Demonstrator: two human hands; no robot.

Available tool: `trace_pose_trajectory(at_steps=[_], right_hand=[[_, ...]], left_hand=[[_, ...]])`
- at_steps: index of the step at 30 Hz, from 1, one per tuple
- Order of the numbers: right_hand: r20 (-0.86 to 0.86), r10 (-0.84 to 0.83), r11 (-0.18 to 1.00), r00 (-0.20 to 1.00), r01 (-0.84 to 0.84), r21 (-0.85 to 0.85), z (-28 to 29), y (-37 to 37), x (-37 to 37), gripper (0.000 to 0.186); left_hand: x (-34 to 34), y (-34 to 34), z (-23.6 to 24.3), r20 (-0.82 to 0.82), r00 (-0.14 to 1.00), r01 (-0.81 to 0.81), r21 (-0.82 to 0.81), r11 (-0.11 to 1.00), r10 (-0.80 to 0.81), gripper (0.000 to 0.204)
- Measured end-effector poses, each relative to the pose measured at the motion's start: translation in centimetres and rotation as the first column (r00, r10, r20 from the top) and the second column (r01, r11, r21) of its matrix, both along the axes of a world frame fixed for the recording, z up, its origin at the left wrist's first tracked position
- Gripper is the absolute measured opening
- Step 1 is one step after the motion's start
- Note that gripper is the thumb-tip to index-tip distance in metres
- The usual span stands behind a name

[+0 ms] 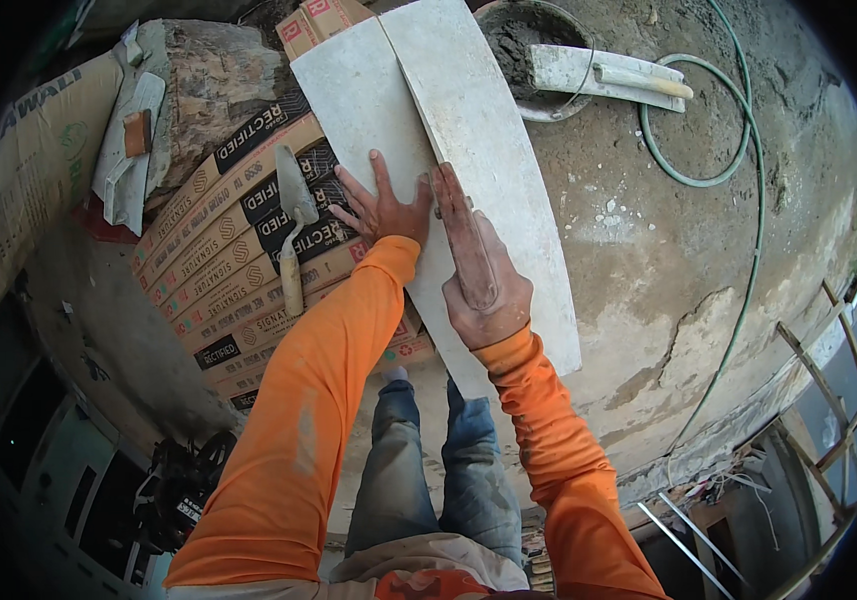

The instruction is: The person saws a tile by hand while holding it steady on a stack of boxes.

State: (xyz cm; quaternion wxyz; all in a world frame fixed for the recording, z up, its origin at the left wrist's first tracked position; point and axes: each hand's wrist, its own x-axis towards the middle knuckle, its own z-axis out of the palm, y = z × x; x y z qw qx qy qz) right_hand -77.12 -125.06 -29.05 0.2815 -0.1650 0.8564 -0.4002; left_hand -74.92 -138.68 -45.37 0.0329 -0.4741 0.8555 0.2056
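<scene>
Two long pale grey slabs, which look like tiles, lie side by side with a narrow seam between them. My left hand presses flat on the left-hand slab, fingers spread and holding nothing. In my right hand is a long, worn, brown wooden-looking block, gripped near its lower end. The block lies along the seam, its far end close to my left thumb. Its underside is hidden, so I cannot tell exactly how it meets the slabs.
Stacked cardboard boxes lie left, with a pointing trowel on top. A flat trowel leans by a rough block, beside a paper sack. At the far right are a mortar bucket, another flat trowel and a green hose.
</scene>
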Motion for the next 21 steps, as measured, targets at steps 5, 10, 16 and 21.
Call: trace_pose_trajectory(at_steps=[5, 10, 16, 21], right_hand=[[-0.031, 0.225, 0.968, 0.974, -0.219, 0.125, 6.5, 3.8, 4.9, 0.086], [0.255, 0.308, 0.909, 0.917, -0.362, 0.206, 11.7, 5.6, 5.1, 0.09], [0.074, -0.141, 0.975, 0.987, 0.151, -0.163, 0.0, -0.2, 1.2, 0.077], [0.158, 0.359, 0.915, 0.92, -0.38, 0.134, 9.3, 6.4, 5.5, 0.084]], left_hand=[[2.7, -2.6, 0.1, 0.016, 1.0, 0.021, -0.092, 0.996, -0.02, 0.088], [2.8, -3.6, 0.3, 0.059, 0.998, 0.031, -0.143, 0.989, -0.023, 0.089], [0.7, -0.9, -0.7, -0.013, 1.0, 0.019, -0.078, 0.997, -0.021, 0.089], [2.9, -3.7, 0.3, 0.063, 0.998, 0.03, -0.177, 0.984, -0.019, 0.088]])
